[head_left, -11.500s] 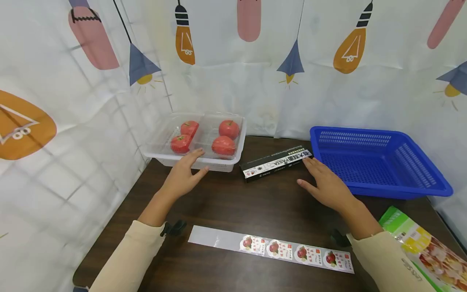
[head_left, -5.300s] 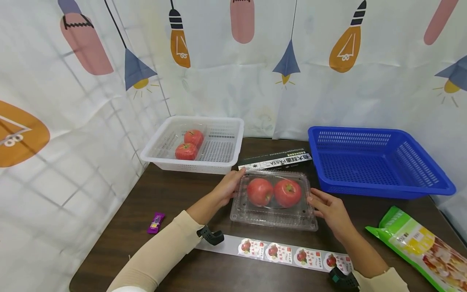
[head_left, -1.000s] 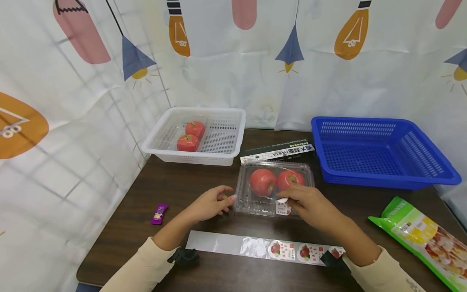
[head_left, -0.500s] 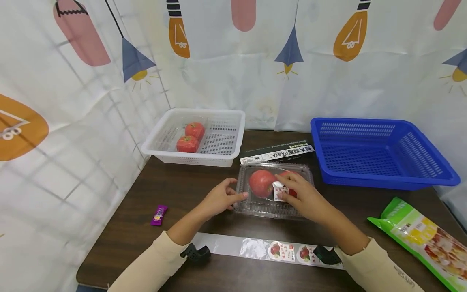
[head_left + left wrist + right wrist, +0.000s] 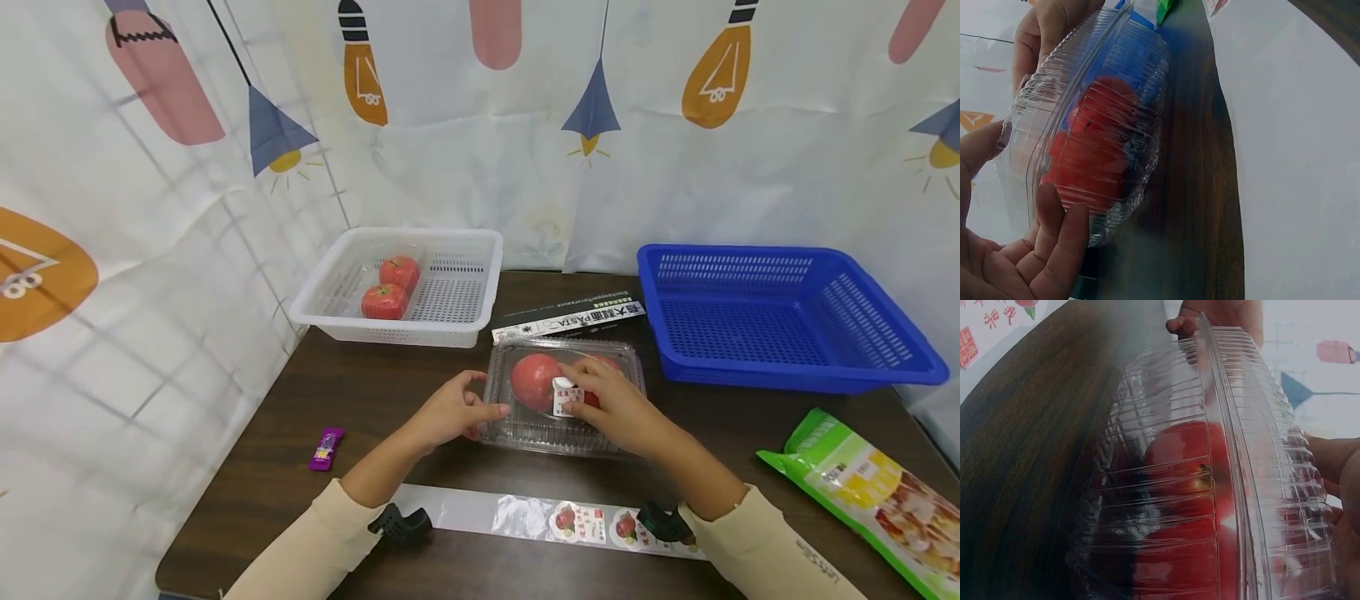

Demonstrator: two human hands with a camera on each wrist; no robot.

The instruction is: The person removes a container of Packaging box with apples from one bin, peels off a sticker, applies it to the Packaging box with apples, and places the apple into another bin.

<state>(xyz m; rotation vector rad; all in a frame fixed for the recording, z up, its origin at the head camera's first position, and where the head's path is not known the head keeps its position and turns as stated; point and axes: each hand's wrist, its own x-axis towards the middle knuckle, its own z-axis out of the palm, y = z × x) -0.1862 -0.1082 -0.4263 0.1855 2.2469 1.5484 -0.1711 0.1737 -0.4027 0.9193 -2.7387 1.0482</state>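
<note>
In the head view a clear plastic clamshell box (image 5: 517,429) with two red apples (image 5: 535,382) in it sits in the middle of the dark table. My left hand (image 5: 450,410) grips the box's left edge, thumb over the lid and fingers (image 5: 1063,250) at the rim below. The right hand (image 5: 611,407) is over the lid and pinches a small white sticker (image 5: 564,398) with red print, held against the lid in front of the apples. Part of the right apple is hidden behind this hand. Closer to me lies a sticker strip (image 5: 517,515), bare at its left, with printed labels towards the right.
At the back left stands a white basket (image 5: 465,333) with a second clear box of apples. A blue basket (image 5: 787,383) stands at the back right. Around the box lie a black pasta carton (image 5: 570,321), a purple wrapped sweet (image 5: 326,449) and a green food bag (image 5: 862,483).
The apple box came out of the white basket to the table's middle, and labels left the strip. Within the last second my right hand moved the sticker leftwards and the left hand took the box's edge.
</note>
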